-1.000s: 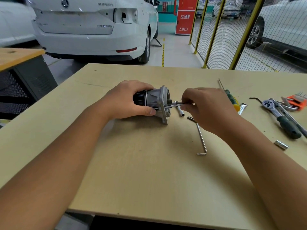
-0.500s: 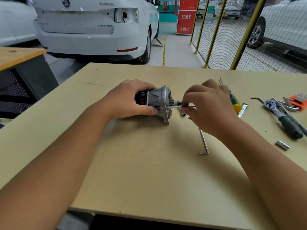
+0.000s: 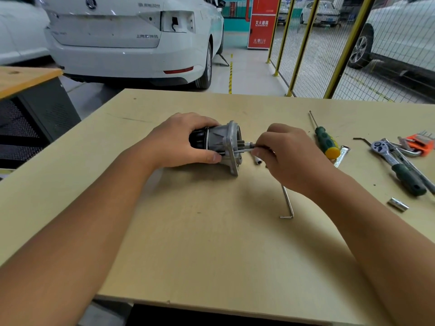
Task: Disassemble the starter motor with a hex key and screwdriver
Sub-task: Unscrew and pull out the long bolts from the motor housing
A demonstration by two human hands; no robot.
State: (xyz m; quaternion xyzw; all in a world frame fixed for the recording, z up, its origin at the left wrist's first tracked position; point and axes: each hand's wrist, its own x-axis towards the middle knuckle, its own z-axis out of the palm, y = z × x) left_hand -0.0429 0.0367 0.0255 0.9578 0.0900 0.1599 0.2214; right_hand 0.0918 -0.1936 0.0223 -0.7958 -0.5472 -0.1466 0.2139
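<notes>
Two hands are being used on the starter motor [image 3: 217, 143], which is lying on its side on the surface [image 3: 211, 243]. It is being steadied by the left hand [image 3: 181, 141], whose fingers are wrapped round its dark body, so that a long through-bolt [image 3: 244, 150], pinched between the right hand [image 3: 286, 156] fingers, can apparently be drawn out. The hex key [image 3: 287, 203] is lying just below those fingers, the screwdriver [image 3: 326, 140] beyond them.

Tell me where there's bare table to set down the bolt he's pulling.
Bare board lies nearest him, between his forearms, left of the hex key. Crowded on the right: screwdriver, ratchet, socket.
</notes>
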